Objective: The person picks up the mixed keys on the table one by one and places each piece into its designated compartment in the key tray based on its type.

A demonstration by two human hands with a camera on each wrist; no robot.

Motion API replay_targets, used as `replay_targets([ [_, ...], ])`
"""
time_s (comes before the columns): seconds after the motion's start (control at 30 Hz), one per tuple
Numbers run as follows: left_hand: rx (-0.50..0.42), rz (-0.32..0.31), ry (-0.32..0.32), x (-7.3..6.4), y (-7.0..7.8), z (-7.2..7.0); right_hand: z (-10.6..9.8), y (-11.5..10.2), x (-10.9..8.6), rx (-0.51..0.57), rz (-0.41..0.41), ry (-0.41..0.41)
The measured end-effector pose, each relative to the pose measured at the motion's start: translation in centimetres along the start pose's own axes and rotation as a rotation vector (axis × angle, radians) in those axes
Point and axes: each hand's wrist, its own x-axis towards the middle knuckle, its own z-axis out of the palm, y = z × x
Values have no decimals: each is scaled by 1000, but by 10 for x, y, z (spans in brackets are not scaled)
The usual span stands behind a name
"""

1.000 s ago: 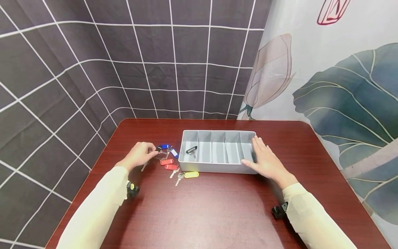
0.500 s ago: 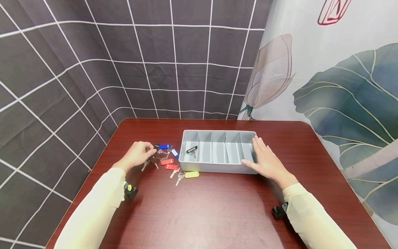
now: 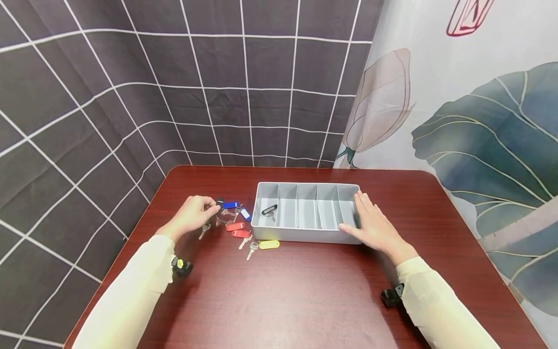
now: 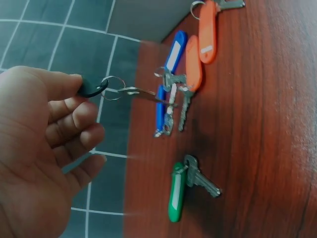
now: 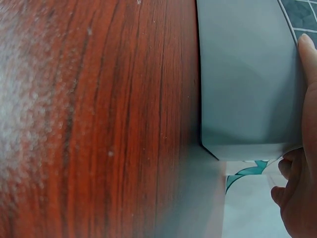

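Observation:
My left hand (image 3: 190, 214) is at the left, pinching a black key tag (image 4: 92, 89) between thumb and forefinger. From its ring hangs a key (image 4: 137, 91), raised over the other keys in the left wrist view. Below it lie blue tags (image 4: 175, 51), orange-red tags (image 4: 194, 63) and a green tag (image 4: 175, 198), each with a key. My right hand (image 3: 376, 227) rests on the right end of a grey divided tray (image 3: 305, 235), thumb at the front rim and straight fingers along the end wall. Another black key tag (image 3: 269, 210) lies in the tray's leftmost compartment.
A yellow key tag (image 3: 269, 245) with its key lies just in front of the tray's left corner. The dark red table (image 3: 279, 295) reaches back to a grey checked curtain (image 3: 218, 106). A white curtain with leaf prints (image 3: 471, 135) hangs at the right.
My left hand has drawn slightly back and left, lifting the black key tag away from the pile; the green tag's key now shows below it. The right hand and tray have stayed put.

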Motion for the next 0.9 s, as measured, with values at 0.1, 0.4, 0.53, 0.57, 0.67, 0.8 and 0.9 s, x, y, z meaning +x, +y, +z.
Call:
replay_targets([
  [0.1, 5, 17, 11, 0, 6, -3, -1, 0, -1, 4, 4, -3],
  [0.4, 9, 49, 20, 1, 26, -10, -1, -1, 0, 4, 2, -22],
  [0.53, 13, 62, 19, 2, 35, -13, -1, 0, 0, 2, -1, -19],
  [0.57, 14, 68, 20, 3, 37, -13, -1, 0, 0, 2, -1, -18],
  [0.67, 6, 87, 23, 4, 43, -15, -1, 0, 0, 4, -1, -19],
  [0.8, -1, 105, 31, 6, 50, -16, -1, 0, 0, 9, -1, -20],
  [0.9, -5, 115, 36, 9, 56, -17, -1, 0, 0, 6, -1, -19],
])
